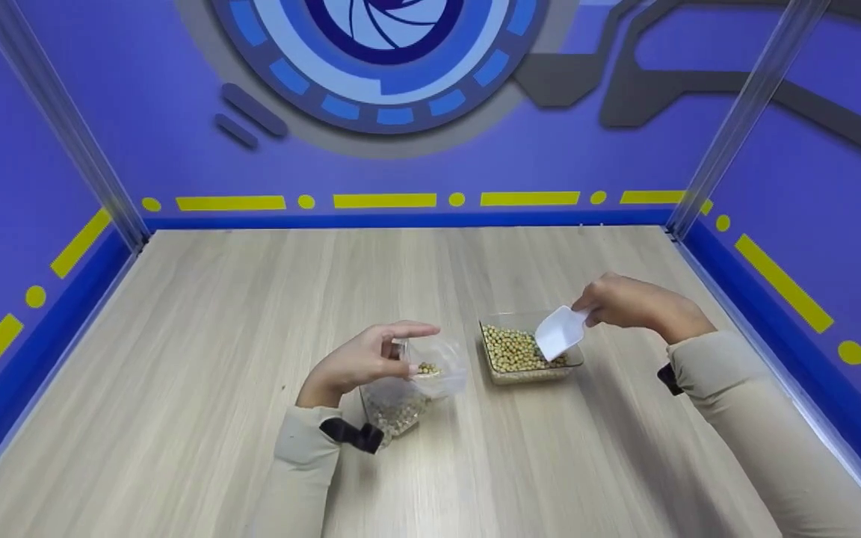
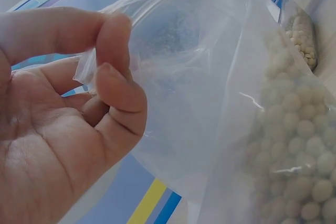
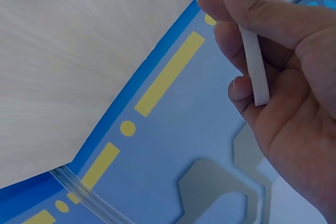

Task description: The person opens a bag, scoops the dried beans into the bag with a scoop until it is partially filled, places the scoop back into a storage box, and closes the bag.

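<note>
My left hand pinches the rim of a clear plastic zip bag, whose mouth gapes toward the right. Dried peas fill the lower part of this bag, seen large through the plastic in the left wrist view, with the thumb and fingertips at its upper edge. A white scoop is in my right hand, its handle lying between thumb and fingers. The scoop's blade slants down into a clear rectangular container of yellow-green dried peas, its front edge among them.
Under everything is a light wood-grain table. Blue panels with yellow markings stand behind it and along both sides. The container is right of the bag, a short gap between them. A black strap is on the left wrist.
</note>
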Demonstrator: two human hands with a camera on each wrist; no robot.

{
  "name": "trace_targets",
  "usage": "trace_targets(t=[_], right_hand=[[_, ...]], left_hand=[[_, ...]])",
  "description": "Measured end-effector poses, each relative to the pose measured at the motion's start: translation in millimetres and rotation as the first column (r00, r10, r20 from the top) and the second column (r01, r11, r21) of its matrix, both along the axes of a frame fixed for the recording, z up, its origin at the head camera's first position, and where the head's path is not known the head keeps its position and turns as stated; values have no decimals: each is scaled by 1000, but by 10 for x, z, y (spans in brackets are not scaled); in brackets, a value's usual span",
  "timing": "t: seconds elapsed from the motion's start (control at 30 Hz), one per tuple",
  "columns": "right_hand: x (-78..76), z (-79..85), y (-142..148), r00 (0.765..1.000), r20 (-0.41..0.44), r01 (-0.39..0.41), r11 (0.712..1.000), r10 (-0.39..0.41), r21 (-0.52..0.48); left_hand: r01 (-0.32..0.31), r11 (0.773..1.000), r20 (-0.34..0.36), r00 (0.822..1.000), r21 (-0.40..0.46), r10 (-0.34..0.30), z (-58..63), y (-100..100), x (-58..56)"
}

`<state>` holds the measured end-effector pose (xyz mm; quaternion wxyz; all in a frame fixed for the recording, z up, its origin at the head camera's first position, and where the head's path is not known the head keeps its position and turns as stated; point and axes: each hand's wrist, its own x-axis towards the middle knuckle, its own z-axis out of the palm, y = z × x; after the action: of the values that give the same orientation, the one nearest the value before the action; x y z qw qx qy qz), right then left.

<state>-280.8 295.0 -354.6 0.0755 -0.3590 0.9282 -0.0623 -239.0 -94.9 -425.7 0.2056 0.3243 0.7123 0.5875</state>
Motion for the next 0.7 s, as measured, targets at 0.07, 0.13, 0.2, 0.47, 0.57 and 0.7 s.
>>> trace_targets(t=[0.07, 0.13, 0.2, 0.47, 0.57, 0.7], right_hand=[[11, 3, -16, 1000, -20, -14, 999, 14, 30], [25, 3, -34, 998, -46, -28, 998, 31, 60], [40, -1, -50, 996, -74, -37, 996, 44, 84], [85, -16, -148, 989, -147, 46, 983, -20, 178], [102, -23, -190, 982, -190, 69, 968, -22, 241], [110, -42, -231, 974, -224, 58, 958, 7, 282]], left_hand=[[-6, 1000, 2, 1000, -6, 6, 0, 1, 3], [-11, 1000, 9, 1000, -8, 11, 2, 0, 6], [-13, 1000, 12, 1000, -7, 13, 0, -2, 8], [6, 1000, 35, 999, 6, -6, 8, -8, 16], [5, 1000, 29, 1000, 1, -5, 8, -5, 15], [1, 1000, 18, 1000, -7, -1, 4, -3, 13]])
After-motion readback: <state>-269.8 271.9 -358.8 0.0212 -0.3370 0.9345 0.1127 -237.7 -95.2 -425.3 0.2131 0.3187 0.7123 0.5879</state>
